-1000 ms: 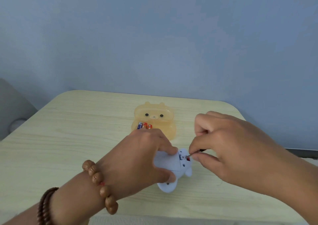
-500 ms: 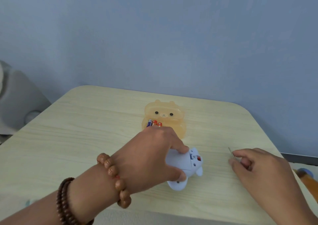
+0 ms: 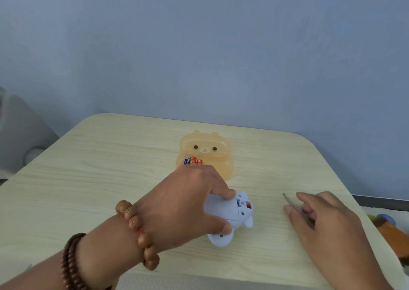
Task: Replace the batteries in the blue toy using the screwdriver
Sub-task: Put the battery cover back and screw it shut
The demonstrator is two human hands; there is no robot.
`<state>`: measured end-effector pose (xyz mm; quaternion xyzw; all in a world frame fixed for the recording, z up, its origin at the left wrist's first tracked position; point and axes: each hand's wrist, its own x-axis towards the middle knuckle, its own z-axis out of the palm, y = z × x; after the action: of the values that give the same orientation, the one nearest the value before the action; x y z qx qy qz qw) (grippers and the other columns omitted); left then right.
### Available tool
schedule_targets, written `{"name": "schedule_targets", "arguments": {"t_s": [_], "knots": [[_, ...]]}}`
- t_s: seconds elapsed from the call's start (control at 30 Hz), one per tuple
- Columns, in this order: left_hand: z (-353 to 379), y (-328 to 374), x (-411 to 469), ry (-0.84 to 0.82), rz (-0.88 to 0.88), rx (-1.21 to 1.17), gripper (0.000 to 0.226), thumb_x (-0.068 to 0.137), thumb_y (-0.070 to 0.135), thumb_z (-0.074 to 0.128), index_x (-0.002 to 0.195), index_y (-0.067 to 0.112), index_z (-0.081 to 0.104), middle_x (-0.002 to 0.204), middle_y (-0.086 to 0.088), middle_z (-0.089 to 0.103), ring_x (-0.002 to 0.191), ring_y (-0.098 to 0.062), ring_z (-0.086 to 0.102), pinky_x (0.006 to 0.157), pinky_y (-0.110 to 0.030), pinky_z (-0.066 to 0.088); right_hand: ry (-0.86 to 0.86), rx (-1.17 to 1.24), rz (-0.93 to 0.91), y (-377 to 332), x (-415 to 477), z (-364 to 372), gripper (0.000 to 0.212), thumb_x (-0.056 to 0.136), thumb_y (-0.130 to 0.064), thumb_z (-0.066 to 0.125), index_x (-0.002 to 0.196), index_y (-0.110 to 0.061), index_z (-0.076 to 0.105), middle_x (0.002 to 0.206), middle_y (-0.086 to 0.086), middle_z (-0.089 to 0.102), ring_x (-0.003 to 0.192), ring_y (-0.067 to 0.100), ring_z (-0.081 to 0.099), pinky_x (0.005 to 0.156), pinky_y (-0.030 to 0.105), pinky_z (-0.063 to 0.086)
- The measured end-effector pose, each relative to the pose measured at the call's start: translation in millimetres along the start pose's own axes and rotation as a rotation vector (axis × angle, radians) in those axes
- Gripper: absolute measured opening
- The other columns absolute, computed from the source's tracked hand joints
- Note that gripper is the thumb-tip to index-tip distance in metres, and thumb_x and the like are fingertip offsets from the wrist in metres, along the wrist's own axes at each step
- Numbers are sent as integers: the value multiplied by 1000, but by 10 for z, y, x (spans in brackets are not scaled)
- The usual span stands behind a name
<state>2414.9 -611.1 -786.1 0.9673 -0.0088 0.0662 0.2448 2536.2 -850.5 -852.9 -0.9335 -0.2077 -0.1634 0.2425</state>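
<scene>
My left hand (image 3: pixel 188 203) grips the blue toy (image 3: pixel 230 214), which lies on the table with its underside up. At the toy's right end the battery compartment shows a red bit inside. My right hand (image 3: pixel 323 221) rests low on the table to the right of the toy, apart from it. It loosely holds the screwdriver (image 3: pixel 288 200); only the thin metal shaft sticks out between thumb and forefinger, the handle is hidden under the palm. Three batteries (image 3: pixel 192 160) lie in the orange bear-shaped box (image 3: pixel 221 159) just beyond my left hand.
The pale wooden table (image 3: pixel 99 174) has rounded far corners and a blue wall behind it. A grey object (image 3: pixel 20 134) stands off the left edge. Orange and blue items (image 3: pixel 387 225) lie off the right edge.
My right hand drew the screwdriver away from the toy's compartment, moved right and sank to the table. My left hand kept its grip on the toy.
</scene>
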Motion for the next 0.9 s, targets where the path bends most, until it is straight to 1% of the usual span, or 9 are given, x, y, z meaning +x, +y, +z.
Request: {"name": "schedule_targets", "arguments": {"t_s": [0.1,0.2,0.27,0.43,0.5,0.6,0.7,0.77,0.9], "knots": [[-1,-2,-7,-3,-2,7,54,72,53,79,122,40,65,119,28,59,109,9,49,91,-11,40,-103,274,-129,-226,-53,-216,52,72,-49,84,120,-36,69,109,-17,62,94,0,63,73,8,48],[-3,4,-4,-6,14,26,54,72,52,80,123,41,65,120,28,58,110,10,48,93,-11,39,-438,501,-251,-473,-9,-288,87,56,-60,82,137,-47,52,137,-25,49,117,-1,60,86,13,52],[-7,22,1,-28,21,29,53,73,51,79,123,42,64,121,28,57,111,9,48,95,-14,40,-535,423,-335,-565,51,-221,85,57,-58,80,136,-52,51,139,-28,46,120,-1,58,89,19,55],[-42,-22,-7,-63,31,-7,56,79,52,73,131,42,56,131,29,55,118,12,46,101,-13,38,-593,570,-278,-660,177,-195,59,64,-31,93,115,-48,71,116,-17,70,99,10,73,86,35,62],[-80,-67,-51,-114,9,-82,64,79,59,69,138,49,45,137,34,47,122,17,41,104,-12,36,-573,654,-223,-665,149,-197,50,64,-40,90,111,-48,74,110,-14,73,95,11,75,86,38,63],[-150,-121,-126,-175,-17,-251,96,64,67,78,142,61,23,143,43,34,129,24,31,110,-16,34,-587,785,-50,-680,108,-241,43,61,-56,81,102,-44,80,94,-4,80,84,14,78,83,39,64],[-134,-133,-146,-99,39,-197,108,63,53,87,143,63,15,142,51,23,130,26,26,105,-8,33,-669,990,224,-754,113,-290,46,63,-60,79,74,-15,82,66,8,74,58,22,71,55,30,58],[-77,-128,-120,-11,80,-194,101,71,43,85,143,63,18,141,47,29,125,20,40,103,-11,40,-696,1068,355,-784,111,-293,56,77,-62,80,62,-8,74,61,16,67,47,26,65,40,29,50],[14,-227,-90,33,52,-400,77,77,29,84,138,52,43,131,30,55,108,1,65,93,-24,55,-668,1038,353,-761,103,-244,63,79,-62,62,90,0,69,65,19,69,46,30,65,38,28,46]]}}
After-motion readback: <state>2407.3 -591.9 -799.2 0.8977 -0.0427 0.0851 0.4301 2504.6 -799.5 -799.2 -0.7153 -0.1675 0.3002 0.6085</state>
